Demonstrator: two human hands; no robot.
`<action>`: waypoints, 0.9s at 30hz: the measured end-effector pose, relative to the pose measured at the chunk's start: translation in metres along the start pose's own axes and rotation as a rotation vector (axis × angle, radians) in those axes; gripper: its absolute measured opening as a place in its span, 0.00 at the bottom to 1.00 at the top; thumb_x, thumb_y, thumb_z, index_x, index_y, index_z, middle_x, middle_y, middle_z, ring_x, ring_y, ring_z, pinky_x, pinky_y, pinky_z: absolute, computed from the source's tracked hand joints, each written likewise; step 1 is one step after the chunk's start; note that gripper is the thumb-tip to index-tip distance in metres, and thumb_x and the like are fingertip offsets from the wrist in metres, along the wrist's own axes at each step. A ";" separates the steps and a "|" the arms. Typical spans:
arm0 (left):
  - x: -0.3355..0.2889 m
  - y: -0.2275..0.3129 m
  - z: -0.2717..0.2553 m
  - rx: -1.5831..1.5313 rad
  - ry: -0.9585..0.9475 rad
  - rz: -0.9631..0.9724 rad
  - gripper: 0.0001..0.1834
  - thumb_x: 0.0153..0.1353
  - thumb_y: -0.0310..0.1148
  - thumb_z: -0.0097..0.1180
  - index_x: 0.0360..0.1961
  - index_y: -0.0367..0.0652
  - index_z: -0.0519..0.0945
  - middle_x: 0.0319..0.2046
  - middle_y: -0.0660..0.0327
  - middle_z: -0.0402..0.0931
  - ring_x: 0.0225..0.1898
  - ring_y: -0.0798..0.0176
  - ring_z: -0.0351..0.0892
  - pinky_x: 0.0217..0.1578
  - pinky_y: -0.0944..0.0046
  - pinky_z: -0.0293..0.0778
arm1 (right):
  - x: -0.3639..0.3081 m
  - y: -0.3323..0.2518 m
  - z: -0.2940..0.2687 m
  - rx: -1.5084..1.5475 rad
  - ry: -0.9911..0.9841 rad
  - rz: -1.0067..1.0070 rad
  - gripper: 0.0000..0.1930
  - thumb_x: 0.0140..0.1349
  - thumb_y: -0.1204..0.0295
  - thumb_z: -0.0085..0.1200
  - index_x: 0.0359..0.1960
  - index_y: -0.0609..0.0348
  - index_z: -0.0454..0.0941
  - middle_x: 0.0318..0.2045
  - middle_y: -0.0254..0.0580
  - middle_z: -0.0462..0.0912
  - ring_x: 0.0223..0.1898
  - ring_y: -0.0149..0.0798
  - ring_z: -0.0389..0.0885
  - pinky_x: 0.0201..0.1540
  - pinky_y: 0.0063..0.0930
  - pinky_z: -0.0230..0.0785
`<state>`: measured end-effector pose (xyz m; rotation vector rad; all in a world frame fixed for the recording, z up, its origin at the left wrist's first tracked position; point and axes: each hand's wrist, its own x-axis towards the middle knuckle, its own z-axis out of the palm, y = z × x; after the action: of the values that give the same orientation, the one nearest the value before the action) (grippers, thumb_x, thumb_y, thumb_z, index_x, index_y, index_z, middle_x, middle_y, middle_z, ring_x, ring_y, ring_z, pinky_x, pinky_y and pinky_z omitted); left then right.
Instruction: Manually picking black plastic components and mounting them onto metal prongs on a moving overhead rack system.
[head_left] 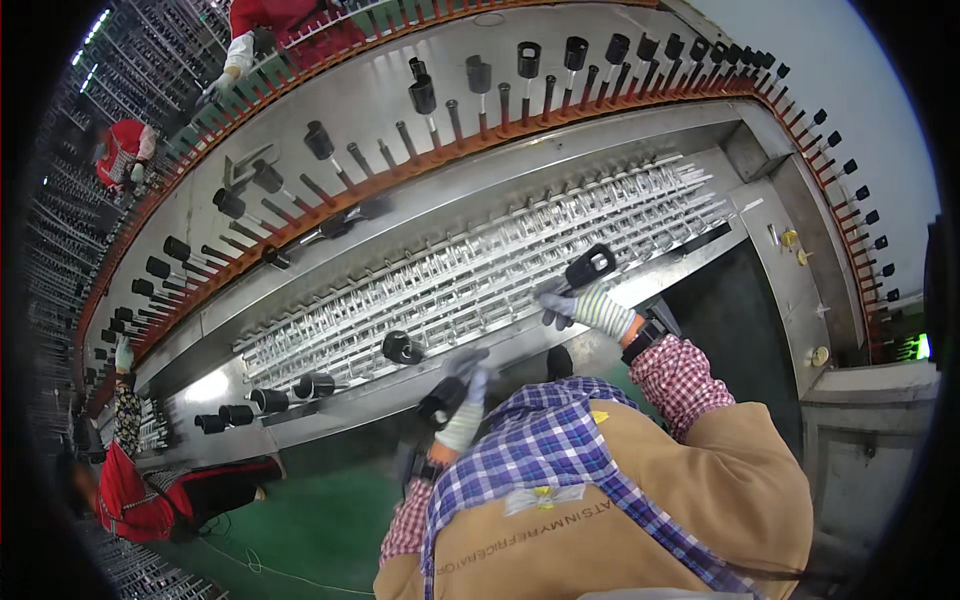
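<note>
My right hand (588, 308), in a grey glove with a striped cuff, closes around the lower end of a black slotted cylindrical part (592, 264). The part tilts up and away over the front edge of the metal rack. My left hand (464, 384), gloved alike, is blurred in front of my apron. Against its palm is another black cylindrical part (438, 403), which it seems to grip; its finger detail is smeared. A further black cylinder (402, 348) lies on the rack's near edge between the hands and the left end.
The long rack of silvery rods (480, 270) lies in a metal trough (215, 385). More black cylinders (268, 400) rest at its left end. Beyond runs an orange conveyor rail (470, 145) with upright black parts. Small yellow items (789, 238) sit on the right ledge. Co-workers in red (140, 490) stand left and beyond.
</note>
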<state>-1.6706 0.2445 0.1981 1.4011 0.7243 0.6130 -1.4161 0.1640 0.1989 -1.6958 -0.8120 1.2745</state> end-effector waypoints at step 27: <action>0.104 0.184 0.053 0.255 0.150 -0.299 0.17 0.55 0.39 0.51 0.32 0.32 0.76 0.14 0.59 0.72 0.14 0.70 0.71 0.16 0.74 0.66 | -0.002 0.033 -0.112 -0.485 0.141 -0.340 0.14 0.57 0.57 0.46 0.37 0.51 0.75 0.27 0.47 0.79 0.31 0.47 0.77 0.34 0.36 0.68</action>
<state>-1.5563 0.3043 0.3738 1.4509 1.1408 0.4019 -1.3088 0.1206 0.1839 -1.8861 -1.3347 0.7538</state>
